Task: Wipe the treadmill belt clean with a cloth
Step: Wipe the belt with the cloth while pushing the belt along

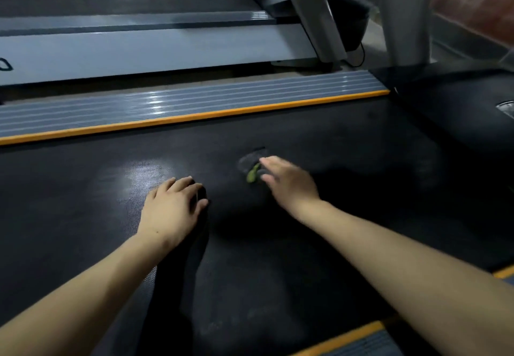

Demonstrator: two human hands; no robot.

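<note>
On the black treadmill belt (pixel 278 244), a bright glare patch (pixel 144 175) lies left of the left hand (pixel 171 209), which rests knuckles-up with fingers loosely curled; whether it grips anything I cannot tell. Right of it a small green scrap (pixel 251 176) lies just under the right hand (pixel 289 180), whose fingers are spread and relaxed. Beyond the belt runs an orange-edged grey side rail (pixel 194 105).
</note>
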